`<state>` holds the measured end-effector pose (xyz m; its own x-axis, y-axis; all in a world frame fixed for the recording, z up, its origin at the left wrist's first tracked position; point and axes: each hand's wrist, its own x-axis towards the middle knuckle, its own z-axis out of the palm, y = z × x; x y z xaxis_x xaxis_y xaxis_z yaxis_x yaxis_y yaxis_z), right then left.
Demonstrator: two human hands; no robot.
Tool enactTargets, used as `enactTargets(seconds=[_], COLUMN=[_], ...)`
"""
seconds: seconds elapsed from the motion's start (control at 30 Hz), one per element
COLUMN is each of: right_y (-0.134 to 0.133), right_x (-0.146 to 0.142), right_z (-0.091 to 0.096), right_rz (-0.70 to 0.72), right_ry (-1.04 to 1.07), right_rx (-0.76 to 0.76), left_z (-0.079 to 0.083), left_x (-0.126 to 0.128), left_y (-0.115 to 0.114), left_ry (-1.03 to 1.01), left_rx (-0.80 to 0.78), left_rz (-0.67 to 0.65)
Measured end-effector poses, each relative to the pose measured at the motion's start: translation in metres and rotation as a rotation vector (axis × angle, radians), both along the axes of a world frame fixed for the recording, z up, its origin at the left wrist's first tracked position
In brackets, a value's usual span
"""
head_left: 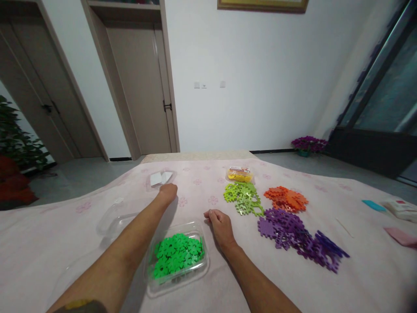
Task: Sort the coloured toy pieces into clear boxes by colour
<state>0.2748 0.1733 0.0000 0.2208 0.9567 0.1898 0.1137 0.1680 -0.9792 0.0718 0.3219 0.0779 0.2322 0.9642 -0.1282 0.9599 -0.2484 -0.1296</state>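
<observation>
My left hand reaches forward to the near edge of a clear plastic lid with white paper pieces on it. From behind, that hand looks closed; its fingertips are hidden, so I cannot see what they grip, if anything. My right hand rests on the cloth with its fingers curled in and nothing showing in them. Between my forearms stands a clear plastic box holding bright green snowflake-shaped building pieces. Another clear plastic container lies partly behind my left forearm.
On the pink flowered tablecloth, to the right, lie light-green pieces, orange pieces and purple pieces. A box of yellow pieces sits behind them. A thin stick and a white pack lie far right.
</observation>
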Motion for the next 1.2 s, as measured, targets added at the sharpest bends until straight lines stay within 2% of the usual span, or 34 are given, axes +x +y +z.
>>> enactTargets(seconds=[0.17,0.33,0.53,0.77,0.97,1.2], right_y=[0.001,-0.001,-0.001,0.002,0.002,0.002], right_x=[-0.002,-0.003,-0.002,-0.003,-0.003,-0.003], right_z=[0.000,0.003,0.001,-0.002,-0.002,-0.002], right_rz=[0.002,-0.030,-0.052,-0.046,-0.036,-0.037], right_ry=[-0.002,-0.009,0.009,0.028,0.001,-0.006], right_rx=[0.003,-0.001,0.006,0.001,-0.004,-0.002], left_z=[-0.015,-0.023,-0.024,-0.029,-0.034,-0.029], left_x=[-0.001,-0.006,-0.008,-0.017,-0.009,0.000], left_y=[0.008,0.013,0.007,0.005,0.015,0.016], left_ry=[0.071,0.120,0.121,0.125,0.121,0.092], left_rx=[0.021,0.044,0.086,0.142,0.106,0.115], left_rz=[0.053,0.048,-0.005,0.023,0.045,0.076])
